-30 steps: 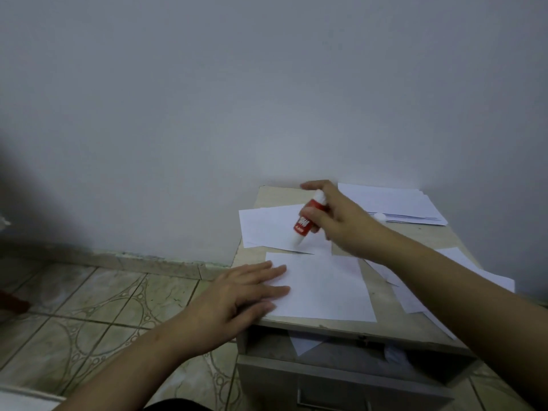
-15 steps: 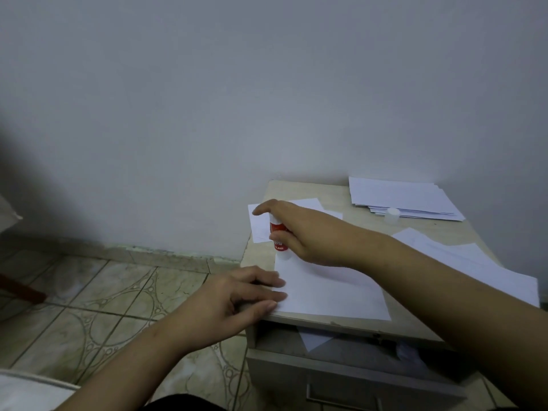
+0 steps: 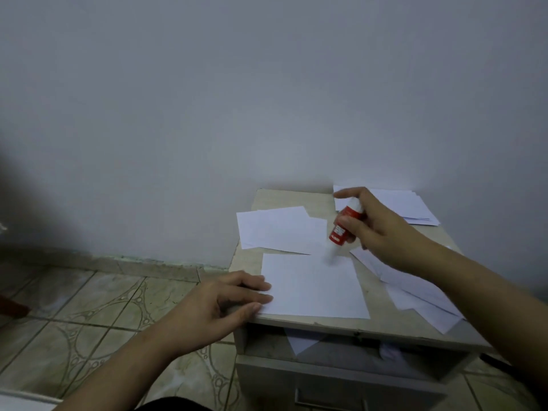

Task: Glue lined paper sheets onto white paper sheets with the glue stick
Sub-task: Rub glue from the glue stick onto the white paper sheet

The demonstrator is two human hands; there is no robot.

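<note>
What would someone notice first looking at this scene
The red glue stick stands out most: the right hand grips it tilted, tip down over the far right corner of the white sheet at the front of the small table. The left hand rests its fingertips on that sheet's left edge. More sheets lie behind it, and a paper stack sits in the far right corner.

**A small cabinet against a bare wall, tiled floor beside it**

A plain pale wall [image 3: 267,99] fills the upper half, dim and evenly lit, darkening to shadow at 9 o'clock. At 4 o'clock a small beige cabinet [image 3: 296,323] stands against it, an open shelf slot under its top and a drawer with a metal handle [image 3: 330,400] below. Patterned floor tiles [image 3: 98,315] spread toward 7 o'clock, edged by a tiled skirting [image 3: 133,261]
</note>
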